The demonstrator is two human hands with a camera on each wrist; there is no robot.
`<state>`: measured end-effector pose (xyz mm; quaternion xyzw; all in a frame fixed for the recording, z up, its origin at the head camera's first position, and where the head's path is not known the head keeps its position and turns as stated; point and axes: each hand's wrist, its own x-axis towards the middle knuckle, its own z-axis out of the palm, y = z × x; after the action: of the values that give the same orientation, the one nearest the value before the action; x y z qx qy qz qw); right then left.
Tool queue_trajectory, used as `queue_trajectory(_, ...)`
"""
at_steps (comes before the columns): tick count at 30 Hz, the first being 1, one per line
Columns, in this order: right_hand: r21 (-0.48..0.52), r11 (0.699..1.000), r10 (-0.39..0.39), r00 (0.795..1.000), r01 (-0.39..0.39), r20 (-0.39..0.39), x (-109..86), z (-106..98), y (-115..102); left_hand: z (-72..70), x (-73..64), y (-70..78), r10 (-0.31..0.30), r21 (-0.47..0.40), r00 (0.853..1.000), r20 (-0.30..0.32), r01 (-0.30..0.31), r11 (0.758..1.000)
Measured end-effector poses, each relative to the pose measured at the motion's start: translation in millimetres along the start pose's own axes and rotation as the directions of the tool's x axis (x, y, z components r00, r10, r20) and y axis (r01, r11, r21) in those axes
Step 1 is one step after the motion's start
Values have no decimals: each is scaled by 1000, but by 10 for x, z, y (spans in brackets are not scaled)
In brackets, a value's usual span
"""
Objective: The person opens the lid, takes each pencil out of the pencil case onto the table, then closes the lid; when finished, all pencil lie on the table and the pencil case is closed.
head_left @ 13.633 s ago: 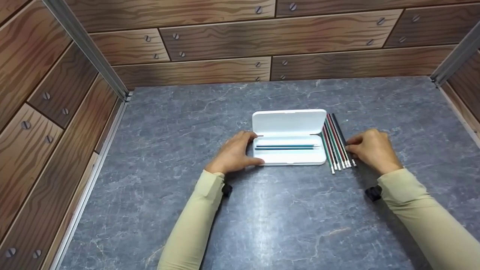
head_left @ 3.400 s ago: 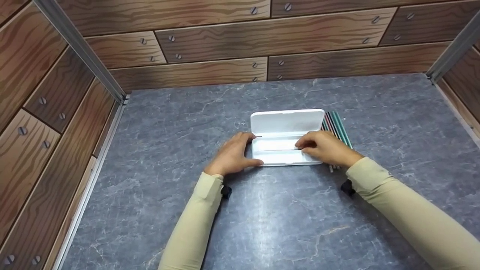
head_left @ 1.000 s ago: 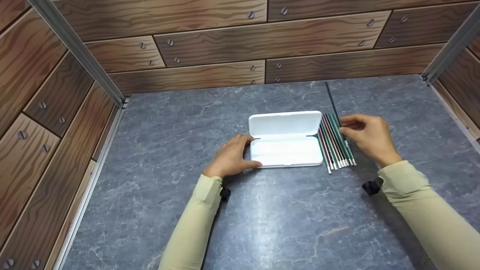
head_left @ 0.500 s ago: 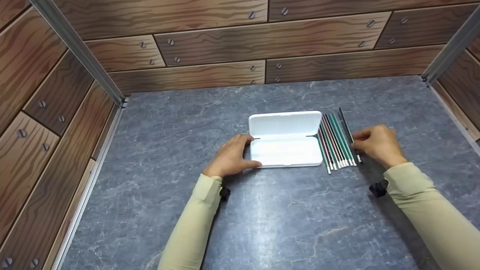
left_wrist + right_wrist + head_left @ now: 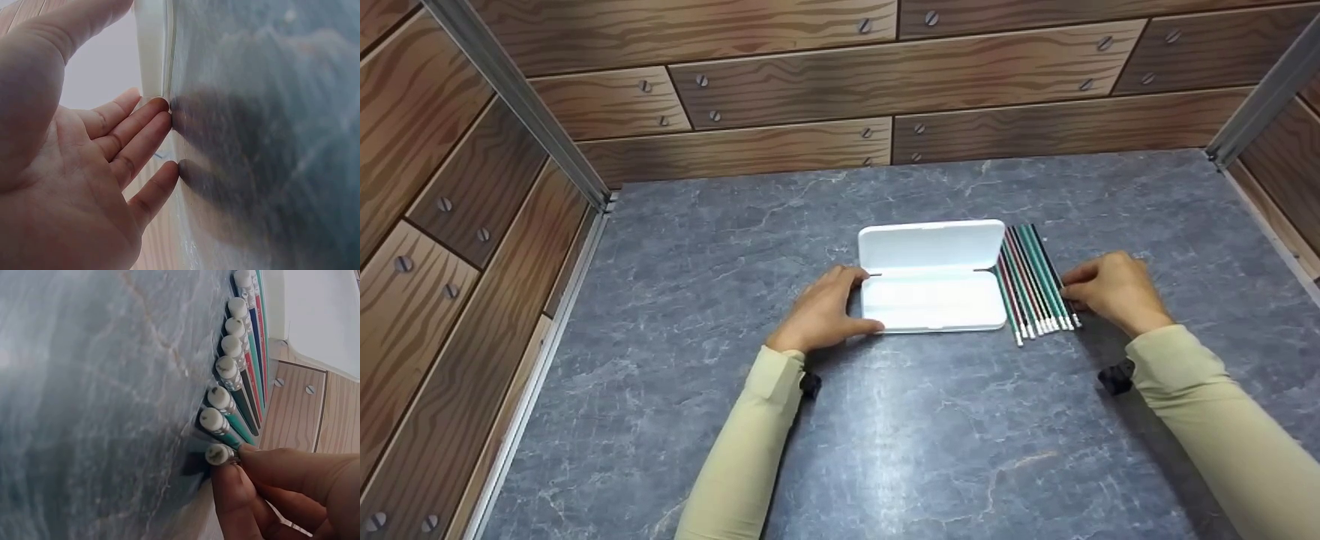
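Observation:
A white pencil case [image 5: 934,301] lies with its lid raised at the middle of the tabletop. My left hand [image 5: 823,311] holds its left end, thumb at the front corner and index finger at the rear; in the left wrist view, the other fingertips meet the table. Right of the case, several pencils [image 5: 1030,281] in green, red and black lie side by side, white erasers toward me. My right hand [image 5: 1114,292] pinches a black pencil [image 5: 1051,262] at the row's right end. Its white eraser [image 5: 216,454] shows between thumb and fingers in the right wrist view.
Grey marbled tabletop [image 5: 930,450] surrounds the case and pencils. A wood-patterned wall [image 5: 795,90] rises behind, with another panel [image 5: 442,247] on the left. Metal posts [image 5: 532,112] stand at the corners.
Two blue pencils seen inside the case earliest no longer show there. My right hand has left the case and brought a black pencil down against the row's right end. The left hand stays put.

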<state>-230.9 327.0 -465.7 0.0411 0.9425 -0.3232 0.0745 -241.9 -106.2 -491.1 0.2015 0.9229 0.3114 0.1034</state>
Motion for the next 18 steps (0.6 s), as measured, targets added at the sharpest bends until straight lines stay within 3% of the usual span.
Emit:
queue_trajectory(7, 17, 1000, 9, 1000, -9, 8, 10, 3, -43, -11, 2, 1, 0, 3, 1000, -4, 0, 1000)
queue_trajectory(13, 18, 997, -71, 990, 73, -123, 95, 15, -270, -14, 0, 1, -4, 3, 1000, -1, 4, 1000)
queue_trajectory(18, 235, 962, -97, 980, 136, -171, 276, 58, -631, 0, -4, 24, -14, -3, 1000, 0, 14, 1000)
